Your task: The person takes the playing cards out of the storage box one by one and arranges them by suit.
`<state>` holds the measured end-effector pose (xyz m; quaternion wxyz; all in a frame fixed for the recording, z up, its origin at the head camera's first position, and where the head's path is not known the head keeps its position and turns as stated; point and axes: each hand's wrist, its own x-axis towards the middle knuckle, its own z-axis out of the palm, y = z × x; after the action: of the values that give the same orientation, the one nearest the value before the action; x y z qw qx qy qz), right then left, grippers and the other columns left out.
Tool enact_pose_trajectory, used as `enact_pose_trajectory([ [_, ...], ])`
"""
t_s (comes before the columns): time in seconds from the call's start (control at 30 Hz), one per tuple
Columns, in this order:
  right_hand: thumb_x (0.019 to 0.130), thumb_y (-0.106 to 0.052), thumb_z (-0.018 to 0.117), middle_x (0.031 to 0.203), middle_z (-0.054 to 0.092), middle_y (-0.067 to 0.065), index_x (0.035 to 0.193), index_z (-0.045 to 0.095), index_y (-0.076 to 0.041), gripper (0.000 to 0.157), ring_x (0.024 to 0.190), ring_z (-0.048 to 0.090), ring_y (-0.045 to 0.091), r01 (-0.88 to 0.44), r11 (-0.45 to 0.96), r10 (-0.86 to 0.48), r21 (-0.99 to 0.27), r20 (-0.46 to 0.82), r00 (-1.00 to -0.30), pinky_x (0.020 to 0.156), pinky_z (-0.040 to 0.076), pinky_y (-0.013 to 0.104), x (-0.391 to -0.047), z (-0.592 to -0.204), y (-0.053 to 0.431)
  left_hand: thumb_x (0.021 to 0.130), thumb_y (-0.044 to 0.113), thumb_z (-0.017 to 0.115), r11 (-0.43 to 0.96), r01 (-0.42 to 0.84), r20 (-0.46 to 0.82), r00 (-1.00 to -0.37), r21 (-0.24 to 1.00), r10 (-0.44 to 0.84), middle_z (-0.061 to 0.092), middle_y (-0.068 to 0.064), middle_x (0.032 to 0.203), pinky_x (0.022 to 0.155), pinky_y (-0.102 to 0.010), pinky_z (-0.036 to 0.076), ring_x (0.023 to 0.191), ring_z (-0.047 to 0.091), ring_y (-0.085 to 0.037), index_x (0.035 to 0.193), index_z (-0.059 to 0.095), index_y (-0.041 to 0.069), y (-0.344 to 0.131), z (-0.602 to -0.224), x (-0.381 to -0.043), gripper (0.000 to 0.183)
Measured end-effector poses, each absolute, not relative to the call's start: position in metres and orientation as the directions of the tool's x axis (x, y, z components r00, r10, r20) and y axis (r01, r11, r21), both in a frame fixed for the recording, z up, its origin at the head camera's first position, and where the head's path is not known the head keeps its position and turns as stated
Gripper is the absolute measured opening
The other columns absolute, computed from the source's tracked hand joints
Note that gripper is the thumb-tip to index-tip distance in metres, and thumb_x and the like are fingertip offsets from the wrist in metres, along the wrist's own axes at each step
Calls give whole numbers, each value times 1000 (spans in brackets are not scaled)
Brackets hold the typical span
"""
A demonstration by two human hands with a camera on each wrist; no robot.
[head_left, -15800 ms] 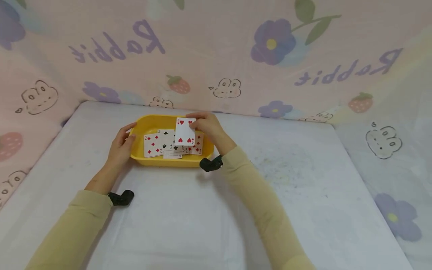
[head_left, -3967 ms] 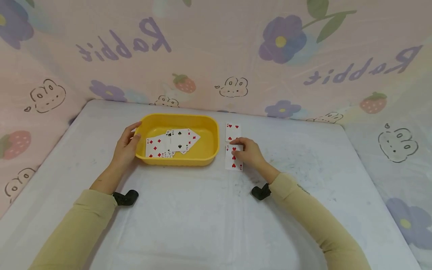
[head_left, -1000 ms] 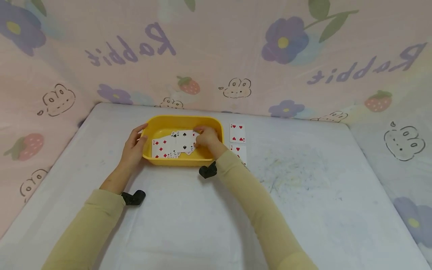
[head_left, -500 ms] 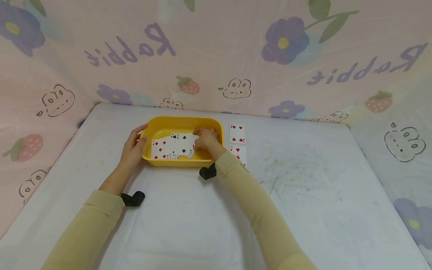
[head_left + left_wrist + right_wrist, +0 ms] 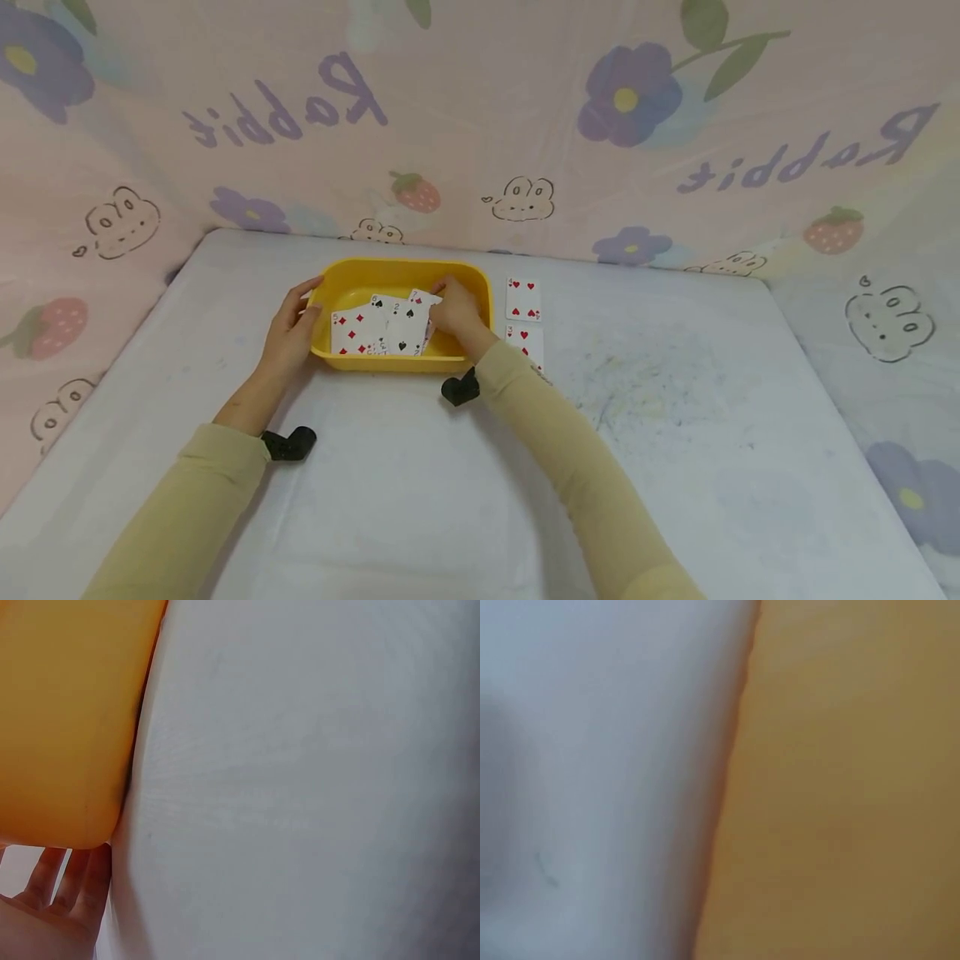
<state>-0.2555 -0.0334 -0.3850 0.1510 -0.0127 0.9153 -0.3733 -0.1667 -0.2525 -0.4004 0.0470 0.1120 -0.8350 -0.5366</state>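
Note:
A yellow plastic tray (image 5: 401,363) holds several overlapping playing cards, among them a five of diamonds (image 5: 350,332) and a two of spades (image 5: 406,327). My left hand (image 5: 288,333) grips the tray's left end, thumb at the rim; in the left wrist view its fingers (image 5: 88,892) touch the outer wall. Reaching inside, my right hand (image 5: 457,312) pinches a red seven card (image 5: 420,297) at the right of the pile. That card is partly hidden by the hand and the two of spades. The right wrist view shows the tray wall (image 5: 840,787) but no fingers.
Right of the tray, a four of hearts (image 5: 522,299) and a three of hearts (image 5: 524,343) lie face up in a column on the white-covered table (image 5: 405,483). The right forearm partly covers the lower card. A patterned curtain (image 5: 465,108) stands behind the table.
The three of hearts was laid below the four of hearts, and my right hand went back into the tray. The two of spades has tilted and slid down, and the seven now shows.

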Motion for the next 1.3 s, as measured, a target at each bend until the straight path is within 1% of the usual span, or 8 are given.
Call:
enact_pose_trajectory([
  [0.17,88,-2,55,117,58,11,119,57,-10,32,92,51,22,115,593,-100,-797,-214,-972,69,42,23,-254,-383,-30,104,28,31,395,-151,-56,-969,906,-242,35,-20,146,105,-47,36,125,38,-35,150,29,28,-253,-400,-165,46],
  [0.3,86,0,56,107,56,10,119,62,-9,34,84,45,19,117,496,-88,-861,-184,-979,62,36,22,-254,-379,-25,104,26,32,390,-145,-51,-969,909,-242,36,-20,144,99,-37,40,123,39,-34,150,30,27,-252,-399,-165,46],
  [0.4,87,-1,59,97,52,6,117,65,-9,32,83,42,17,132,388,-76,-912,-175,-982,64,36,22,-254,-375,-19,104,26,32,394,-143,-50,-970,908,-238,37,-21,143,95,-32,40,122,41,-34,150,31,26,-251,-399,-165,46],
  [0.57,90,-3,61,94,50,4,118,66,-11,29,86,48,16,172,222,-88,-960,-196,-977,78,50,27,-253,-367,-12,104,27,31,401,-149,-53,-969,904,-240,36,-21,143,97,-37,39,121,41,-34,150,31,27,-250,-400,-166,45],
  [0.73,89,-1,63,95,54,5,117,67,-9,30,85,53,17,171,122,-105,-978,-184,-977,91,51,38,-254,-358,-6,104,26,30,406,-137,-41,-971,904,-236,37,-22,141,89,-26,39,118,42,-34,149,31,26,-251,-401,-166,45],
  [0.83,88,0,63,93,54,4,116,68,-10,30,84,54,18,172,88,-115,-981,-182,-977,90,52,36,-255,-354,0,104,27,30,407,-136,-41,-972,903,-233,37,-22,141,88,-24,38,118,41,-34,149,31,26,-250,-401,-166,45],
  [1.03,88,-2,65,93,50,3,117,69,-12,31,87,56,19,153,90,-131,-984,-164,-978,85,54,30,-259,-346,16,104,29,30,410,-141,-44,-971,901,-237,36,-21,142,94,-33,39,120,39,-34,150,30,28,-251,-400,-166,45],
  [1.3,88,-3,65,102,51,8,119,68,-13,32,90,57,20,129,90,-109,-988,-139,-984,87,53,30,-267,-342,42,104,26,30,400,-111,-19,-974,910,-226,37,-23,140,85,-20,38,117,42,-34,150,30,24,-252,-400,-166,46],
])
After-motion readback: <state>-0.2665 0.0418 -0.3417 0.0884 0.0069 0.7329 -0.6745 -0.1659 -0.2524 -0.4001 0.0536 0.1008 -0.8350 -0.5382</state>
